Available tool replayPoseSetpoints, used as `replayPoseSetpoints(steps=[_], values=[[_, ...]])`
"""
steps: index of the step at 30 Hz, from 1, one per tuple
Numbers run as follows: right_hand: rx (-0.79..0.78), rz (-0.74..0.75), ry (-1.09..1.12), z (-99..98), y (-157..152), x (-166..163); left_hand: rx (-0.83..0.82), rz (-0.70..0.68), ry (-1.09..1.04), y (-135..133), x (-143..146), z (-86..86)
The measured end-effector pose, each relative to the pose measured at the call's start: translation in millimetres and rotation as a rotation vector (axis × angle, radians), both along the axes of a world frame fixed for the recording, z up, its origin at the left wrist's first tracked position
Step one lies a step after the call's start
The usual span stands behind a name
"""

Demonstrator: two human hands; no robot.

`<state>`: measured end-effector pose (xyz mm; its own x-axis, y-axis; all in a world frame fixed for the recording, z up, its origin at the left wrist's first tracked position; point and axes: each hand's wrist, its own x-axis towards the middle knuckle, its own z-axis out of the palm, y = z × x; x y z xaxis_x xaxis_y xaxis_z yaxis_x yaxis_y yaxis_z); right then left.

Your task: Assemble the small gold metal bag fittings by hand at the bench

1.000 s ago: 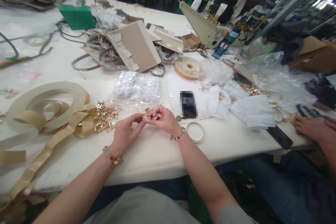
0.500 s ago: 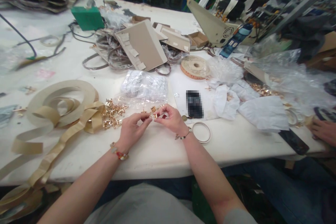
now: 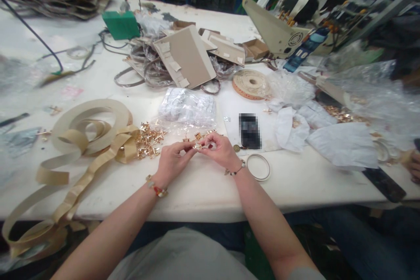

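Note:
My left hand (image 3: 173, 161) and my right hand (image 3: 220, 150) meet above the white table (image 3: 203, 192), near its front edge. Both pinch one small gold metal fitting (image 3: 197, 145) between their fingertips. Just left of the hands lies a heap of gold fittings (image 3: 148, 139). A few more gold pieces (image 3: 205, 134) lie right behind the fingers, in front of a clear plastic bag (image 3: 187, 107). Each wrist wears a bracelet.
Coiled beige strap (image 3: 85, 133) trails off the front left edge. A blurred dark phone (image 3: 250, 130), a thin ring (image 3: 258, 167) and white wrappings (image 3: 341, 144) lie to the right. Cardboard pieces (image 3: 185, 56), a tape roll (image 3: 251, 83) and a green box (image 3: 120, 25) sit further back. Another person's hand (image 3: 414, 165) shows at far right.
My hands stay together on the small fitting, fingers shifting slightly. The view has swung left, so the other person's hand has slid toward the right edge.

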<state>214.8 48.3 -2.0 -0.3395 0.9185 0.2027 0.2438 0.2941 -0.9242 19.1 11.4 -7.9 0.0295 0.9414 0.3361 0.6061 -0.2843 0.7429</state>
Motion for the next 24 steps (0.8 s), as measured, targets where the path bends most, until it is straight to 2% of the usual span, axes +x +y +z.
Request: replayPoseSetpoints(steps=[12,16,20,24], values=[[0.404,0.035,-0.206,-3.6,-1.1,0.0,-0.142,-0.019,-0.133,-2.0,1.3,8.3],[0.463,0.09,-0.311,-2.9,-1.4,-1.4,-0.224,-0.023,-0.217,-1.1,1.2,9.7],[0.421,0.108,-0.303,-1.0,-2.4,-1.0,-0.273,-0.033,-0.283,0.1,0.2,8.4],[0.154,0.052,-0.155,0.1,-3.1,0.7,-0.242,-0.071,-0.218,-0.9,-1.3,7.6]])
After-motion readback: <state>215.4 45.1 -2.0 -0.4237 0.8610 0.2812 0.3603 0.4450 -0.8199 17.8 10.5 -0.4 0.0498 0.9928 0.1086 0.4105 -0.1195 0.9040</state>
